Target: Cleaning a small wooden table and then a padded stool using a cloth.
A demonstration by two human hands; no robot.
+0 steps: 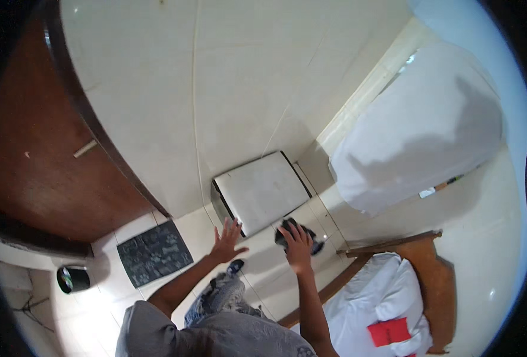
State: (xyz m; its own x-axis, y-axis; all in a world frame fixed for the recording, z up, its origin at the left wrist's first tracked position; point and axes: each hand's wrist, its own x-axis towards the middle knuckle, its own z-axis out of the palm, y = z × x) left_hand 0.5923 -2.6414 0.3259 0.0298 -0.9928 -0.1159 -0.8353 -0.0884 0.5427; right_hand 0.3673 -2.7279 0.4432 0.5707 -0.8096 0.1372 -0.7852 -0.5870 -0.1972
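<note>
In the head view my left hand [226, 243] is spread over the near left corner of a low white-topped cabinet or small fridge [263, 192], with nothing in it; whether its fingertips touch the top is unclear. My right hand [298, 245] has its fingers over a bunched black and grey cloth [317, 246], just beyond the near right side of the white top. The cloth's underside is hidden, so I cannot tell whether it is raised or resting on something.
A dark patterned mat [155, 253] and a black bin [73, 279] lie left on the tiled floor, near a brown door [45, 147]. At the right stands a wooden bed [437, 290] with white bedding and a red cloth item [389, 332]. White fabric [406, 143] hangs on the wall.
</note>
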